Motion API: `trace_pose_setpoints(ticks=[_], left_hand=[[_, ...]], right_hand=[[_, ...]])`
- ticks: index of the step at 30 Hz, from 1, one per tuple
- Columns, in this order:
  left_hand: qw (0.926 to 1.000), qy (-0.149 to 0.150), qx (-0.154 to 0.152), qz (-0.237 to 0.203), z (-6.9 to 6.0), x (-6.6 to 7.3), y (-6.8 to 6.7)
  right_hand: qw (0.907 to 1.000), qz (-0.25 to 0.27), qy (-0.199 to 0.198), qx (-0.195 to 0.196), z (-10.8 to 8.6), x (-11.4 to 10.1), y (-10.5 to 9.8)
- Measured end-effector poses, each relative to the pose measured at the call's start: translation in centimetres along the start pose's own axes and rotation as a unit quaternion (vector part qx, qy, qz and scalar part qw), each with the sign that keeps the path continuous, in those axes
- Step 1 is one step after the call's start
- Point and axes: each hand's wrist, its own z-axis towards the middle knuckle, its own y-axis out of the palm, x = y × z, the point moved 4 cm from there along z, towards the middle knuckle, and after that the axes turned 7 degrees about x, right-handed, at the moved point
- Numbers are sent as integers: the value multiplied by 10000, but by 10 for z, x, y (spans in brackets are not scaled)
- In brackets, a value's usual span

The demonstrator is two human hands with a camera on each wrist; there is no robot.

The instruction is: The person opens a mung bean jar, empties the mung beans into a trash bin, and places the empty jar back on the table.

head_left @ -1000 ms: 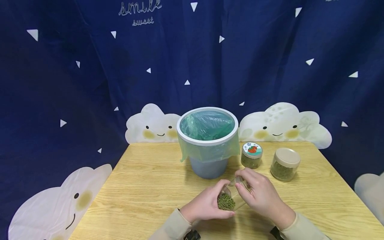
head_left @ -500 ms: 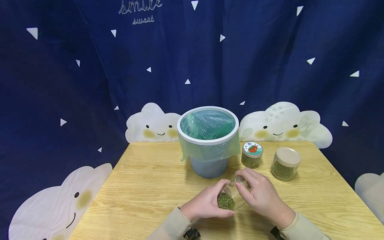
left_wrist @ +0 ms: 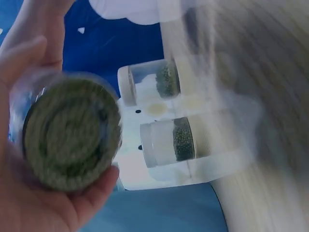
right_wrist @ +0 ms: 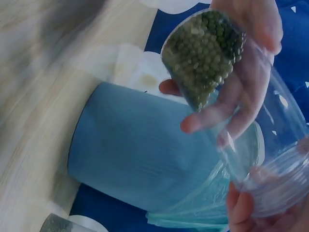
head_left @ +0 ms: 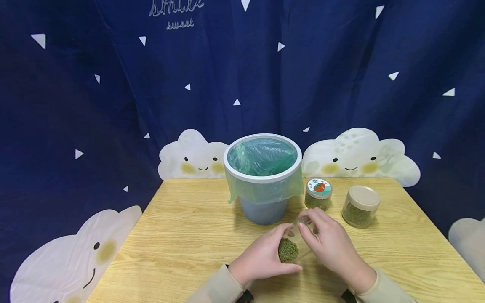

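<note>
Gripping: left hand [head_left: 261,256] curled round the bean end of a clear jar [right_wrist: 277,111], thumb and fingers on opposite sides.
Far end: right hand [head_left: 333,242] has thumb and fingers closed on the jar's clear ridged end; can't tell if lid or rim.
Clear jar: held between both hands near front of tabletop, tilted, base toward the 7, ridged end toward the 1.
Green beans [head_left: 288,251]: heaped in base end, seen through the plastic.
Sleeves [head_left: 217,286]: light beige, both arms, coming in from 7 and 5; dark straps [head_left: 245,297] at the wrists.
Bin [head_left: 264,212]: 11 o'clock of held jar, upright, blue-grey, white rim; green liner [head_left: 263,162] inside, folded over the rim.
Tomato-label jar [head_left: 318,195]: 1 o'clock, upright just beside bin, green contents, partly behind right hand.
Beige-lid jar [head_left: 361,207]: 2 o'clock, upright, lid on, green contents at bottom.
Tabletop [head_left: 189,227]: light wood grain, under bin and both standing jars.
Curtain [head_left: 212,63]: 12 o'clock, dark blue, white triangles, smiling clouds, lettering near 11.
Left wrist view: blurry on held jar.
</note>
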Motion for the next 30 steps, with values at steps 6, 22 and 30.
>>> trace_pose_setpoints(ticks=[6, 22, 30], left_hand=[[9959, -220, 694, 545, 1, 8, 3], [9680, 668, 1333, 2021, 1, 13, 3], [9832, 839, 1085, 1201, 3, 9, 2]], right_hand=[[9983, 123, 535, -207, 0, -3, -1], [9923, -165, 720, -994, 2, -2, 1], [9978, 14, 283, -597, 0, -5, 0]])
